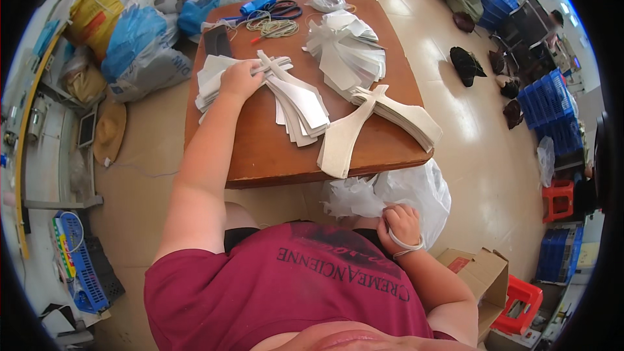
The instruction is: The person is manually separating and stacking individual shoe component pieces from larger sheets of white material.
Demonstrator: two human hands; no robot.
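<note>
My left hand [240, 80] reaches across the brown table, its fingers closed on the white cut-out pieces [301, 105] at the left. The pieces look like flat, stiff fabric or paper, fanned out in a stack, and more of them lie under and left of the hand. Low on the right, my right hand [398, 226] is held near my lap beside a white plastic bag [419, 188], its fingers curled. What those fingers hold, if anything, is hidden. A white band [404, 244] circles that wrist.
On the table [273, 170] lie another white stack [408, 117], a grey-white fanned stack [348, 52], a dark phone [218, 41], blue-handled scissors [259, 6] and tangled cord [272, 27]. Full bags [146, 52] stand at the far left. A cardboard box [484, 273] and red stool [521, 305] are at right.
</note>
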